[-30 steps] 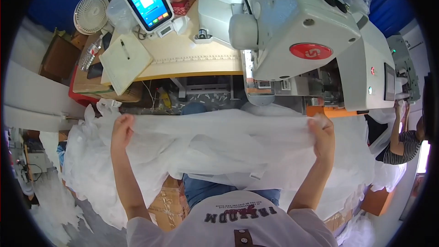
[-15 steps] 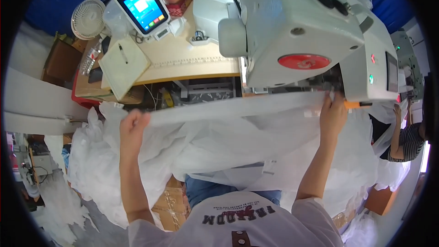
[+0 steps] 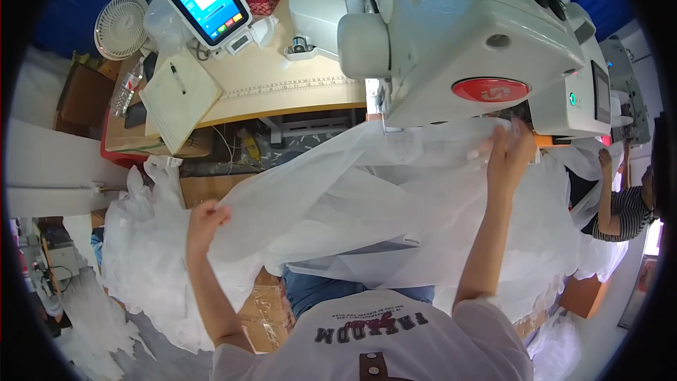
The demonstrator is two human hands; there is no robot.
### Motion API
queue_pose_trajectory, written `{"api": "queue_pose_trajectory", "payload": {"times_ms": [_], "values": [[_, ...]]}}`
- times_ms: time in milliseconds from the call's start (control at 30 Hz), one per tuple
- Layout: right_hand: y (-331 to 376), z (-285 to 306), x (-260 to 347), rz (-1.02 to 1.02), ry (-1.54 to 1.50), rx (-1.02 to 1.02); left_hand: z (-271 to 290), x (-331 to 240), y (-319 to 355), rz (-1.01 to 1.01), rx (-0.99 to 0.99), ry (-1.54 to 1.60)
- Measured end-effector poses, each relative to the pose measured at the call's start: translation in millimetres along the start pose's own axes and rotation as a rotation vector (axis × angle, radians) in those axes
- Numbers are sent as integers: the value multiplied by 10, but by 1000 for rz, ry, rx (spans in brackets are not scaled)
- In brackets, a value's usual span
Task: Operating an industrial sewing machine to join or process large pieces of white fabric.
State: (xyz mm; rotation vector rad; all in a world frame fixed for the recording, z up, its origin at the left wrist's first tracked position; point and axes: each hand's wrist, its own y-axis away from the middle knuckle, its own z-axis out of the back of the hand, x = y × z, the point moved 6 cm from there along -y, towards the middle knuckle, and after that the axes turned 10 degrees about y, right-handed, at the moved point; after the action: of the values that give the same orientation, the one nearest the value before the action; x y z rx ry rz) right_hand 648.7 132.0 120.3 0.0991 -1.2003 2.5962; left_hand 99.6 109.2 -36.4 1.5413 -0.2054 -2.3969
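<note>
- Under the sewing machine head [image 3: 465, 35], right hand [image 3: 509, 155] pinches the far edge of the white sheer fabric [image 3: 367, 197], fingers closed on it right beside the machine's underside.
- Left hand [image 3: 204, 220] is lower and well apart from the right, fist closed on the same fabric's near-left edge; the sheet is stretched between the two grips.
- Doing it well, as a judgement: even tension across the span, edge flat and square to the machine at the right grip, no folds trapped; the left grip sits lower, so the sheet slopes.
- Loose fabric hangs below both grips, over the person's lap, heaped left of the left hand.
- Beyond the left grip: wooden table [image 3: 296, 92] with notebook and pen [image 3: 180, 99], touchscreen panel [image 3: 206, 1], small white fan [image 3: 121, 26].
- Right of the right grip: another person in a striped top [image 3: 627, 208], arm raised at the next machine.
- Blue wall behind; cardboard box [image 3: 264, 317] by the person's knees.
</note>
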Motion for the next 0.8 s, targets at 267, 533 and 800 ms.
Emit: {"api": "queue_pose_trajectory", "payload": {"times_ms": [267,533,800], "values": [[48,63,615,85,-318,178,478,33,763,233,102,230],[292,-157,930,-29,-63,835,1000,85,701,-175,-548,73],[380,-376,428,-107,-421,729,588,225,162,-284,-258,-148]]}}
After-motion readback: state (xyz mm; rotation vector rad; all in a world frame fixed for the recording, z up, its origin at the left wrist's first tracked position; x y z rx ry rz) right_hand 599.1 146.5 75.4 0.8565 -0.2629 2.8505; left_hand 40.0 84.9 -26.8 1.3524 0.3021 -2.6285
